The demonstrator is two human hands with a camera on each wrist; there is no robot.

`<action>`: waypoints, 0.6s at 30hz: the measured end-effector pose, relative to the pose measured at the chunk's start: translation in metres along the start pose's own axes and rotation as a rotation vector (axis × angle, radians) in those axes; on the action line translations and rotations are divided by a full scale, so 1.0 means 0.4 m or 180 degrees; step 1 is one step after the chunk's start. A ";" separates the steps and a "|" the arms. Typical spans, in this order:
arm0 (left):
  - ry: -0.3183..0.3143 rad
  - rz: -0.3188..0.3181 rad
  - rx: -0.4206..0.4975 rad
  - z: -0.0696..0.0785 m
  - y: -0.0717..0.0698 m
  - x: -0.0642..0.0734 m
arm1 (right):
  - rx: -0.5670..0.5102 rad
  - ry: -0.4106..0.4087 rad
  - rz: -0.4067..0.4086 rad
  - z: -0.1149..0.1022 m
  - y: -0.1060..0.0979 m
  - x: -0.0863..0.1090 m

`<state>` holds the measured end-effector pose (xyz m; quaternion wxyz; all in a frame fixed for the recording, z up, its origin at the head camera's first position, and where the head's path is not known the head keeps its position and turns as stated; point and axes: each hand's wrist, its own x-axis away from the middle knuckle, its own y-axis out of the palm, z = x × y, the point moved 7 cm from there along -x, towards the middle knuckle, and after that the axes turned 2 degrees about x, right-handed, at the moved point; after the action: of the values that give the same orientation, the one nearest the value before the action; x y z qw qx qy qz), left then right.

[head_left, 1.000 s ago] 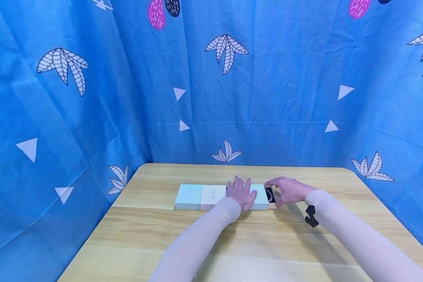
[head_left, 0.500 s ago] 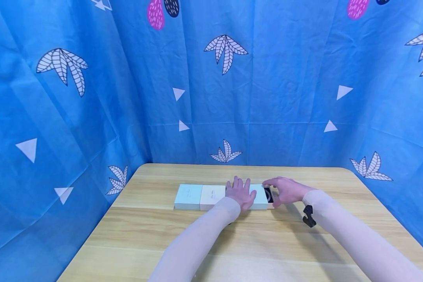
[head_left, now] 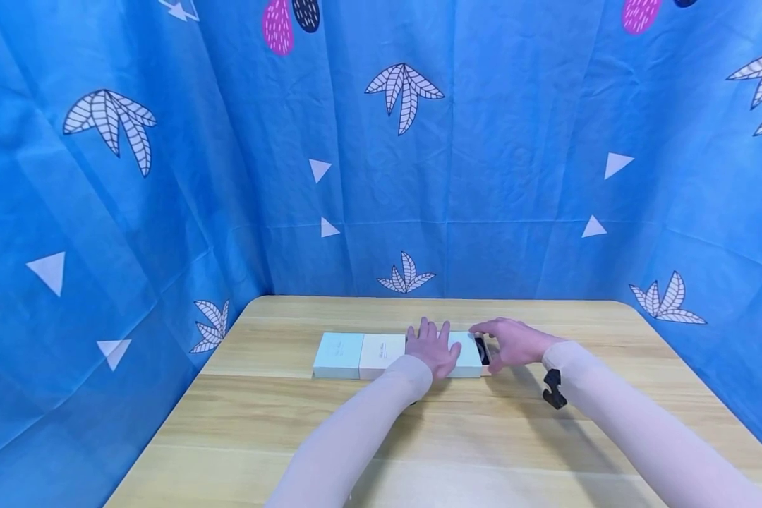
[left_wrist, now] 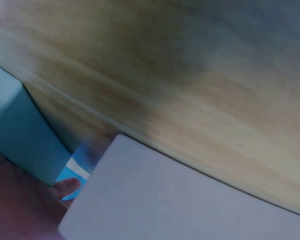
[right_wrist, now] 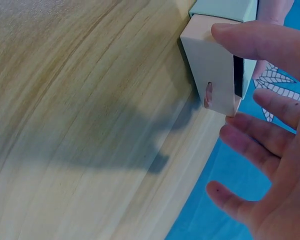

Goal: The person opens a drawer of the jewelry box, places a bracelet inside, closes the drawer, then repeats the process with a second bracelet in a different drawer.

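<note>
A mint drawer box (head_left: pixel 467 355) stands at the right end of a row of small boxes. Its cream drawer (right_wrist: pixel 212 65) sticks out slightly on the right, baring a dark interior. My left hand (head_left: pixel 430 351) rests with fingers spread over the box's left part, hiding it. At the drawer end, my right hand (head_left: pixel 517 342) straddles the front. In the right wrist view its thumb touches one corner of the drawer front and a fingertip reaches the opposite corner; the other fingers are loosely spread. The left wrist view shows the mint side and part of the left hand.
Left of my hand stand a cream box (head_left: pixel 381 353) and another mint box (head_left: pixel 339 354), side by side with faint lettering. Under them is a wooden table (head_left: pixel 279 409); a blue patterned curtain (head_left: pixel 514 176) surrounds its back and sides. A pale panel (left_wrist: pixel 180 200) fills the left wrist view's lower part.
The drawer has slid left, further into the mint box, and my right hand has moved left with it. My left hand has stayed in place on the box.
</note>
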<state>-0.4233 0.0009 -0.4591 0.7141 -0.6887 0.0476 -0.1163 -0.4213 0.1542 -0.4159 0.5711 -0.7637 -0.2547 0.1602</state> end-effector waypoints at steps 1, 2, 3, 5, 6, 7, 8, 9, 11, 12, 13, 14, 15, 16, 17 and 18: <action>0.0001 -0.0004 -0.0001 0.000 0.001 -0.002 | -0.0003 0.0006 0.0002 0.000 0.000 0.000; 0.0000 -0.0008 -0.0004 0.000 0.003 -0.003 | -0.0004 0.0009 0.0003 0.000 0.001 -0.001; -0.0003 0.0003 -0.0008 -0.001 0.004 -0.006 | -0.0007 0.0010 0.0004 0.001 0.001 -0.001; -0.0004 -0.0010 -0.0023 -0.002 0.008 -0.009 | -0.0024 0.0027 0.0003 0.001 0.002 -0.003; -0.0006 0.0000 -0.0028 -0.002 0.008 -0.010 | -0.0034 0.0028 0.0001 0.000 0.003 -0.003; 0.0001 0.0009 -0.0032 -0.003 0.008 -0.011 | -0.0044 0.0022 0.0007 0.000 0.003 -0.004; 0.0002 0.0025 -0.0034 -0.003 0.008 -0.011 | -0.0054 0.0024 0.0007 -0.001 0.003 -0.005; 0.0009 0.0037 -0.0033 -0.003 0.007 -0.010 | -0.0062 0.0029 0.0009 -0.001 0.003 -0.005; 0.0019 0.0031 -0.0032 -0.003 0.005 -0.007 | -0.0065 0.0026 0.0010 -0.003 0.003 -0.006; 0.0023 0.0033 -0.0028 -0.002 0.004 -0.006 | -0.0061 0.0014 0.0010 -0.004 0.002 -0.006; 0.0024 0.0049 -0.0015 -0.001 0.003 -0.005 | -0.0055 0.0014 0.0011 -0.005 0.002 -0.007; 0.0024 0.0061 -0.0004 0.000 0.002 -0.004 | -0.0051 0.0013 0.0012 -0.006 0.002 -0.007; 0.0026 0.0051 0.0009 0.000 0.001 -0.003 | -0.0046 0.0014 0.0012 -0.006 0.002 -0.007; 0.0025 0.0034 0.0013 0.000 0.003 -0.003 | -0.0051 0.0011 0.0011 -0.007 0.002 -0.007; 0.0024 0.0043 0.0025 0.001 0.002 -0.003 | -0.0053 0.0009 0.0009 -0.007 0.003 -0.007; 0.0023 0.0049 0.0033 0.002 0.001 -0.001 | -0.0064 0.0012 0.0009 -0.007 0.003 -0.007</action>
<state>-0.4237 0.0018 -0.4593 0.7184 -0.6841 0.0549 -0.1136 -0.4219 0.1501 -0.4164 0.5636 -0.7701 -0.2542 0.1570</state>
